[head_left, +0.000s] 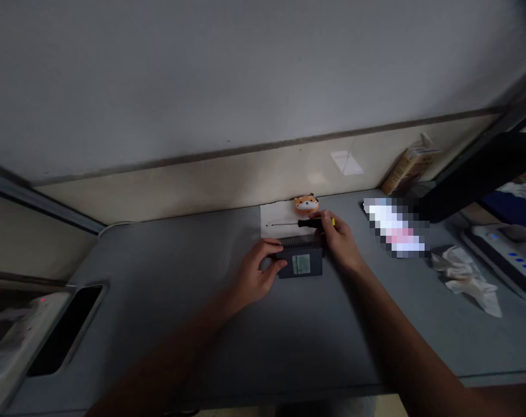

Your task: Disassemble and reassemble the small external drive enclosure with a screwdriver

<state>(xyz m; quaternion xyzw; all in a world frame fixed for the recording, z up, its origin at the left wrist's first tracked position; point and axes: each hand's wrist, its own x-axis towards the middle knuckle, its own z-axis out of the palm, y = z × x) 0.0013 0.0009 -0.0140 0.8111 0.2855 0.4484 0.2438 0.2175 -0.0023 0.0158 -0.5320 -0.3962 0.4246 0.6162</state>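
My left hand (256,272) rests over the near left side of a dark grey metal box (300,267), fingers across its top. The box has a vented upper edge and a pale green label on its face. My right hand (336,237) grips a black-handled screwdriver (310,223) with a yellow butt end, its thin shaft pointing left over a white sheet of paper (280,220). An orange and white animal-face plush (306,204) sits at the paper's far edge. The box's far end is close to my right hand.
The grey desk (193,260) runs to a beige wall. To the right lie a pixelated object (393,226), crumpled tissue (464,278) and a power strip with blue lights (501,260). A dark monitor (471,174) and a worn carton (410,171) stand at the back right.
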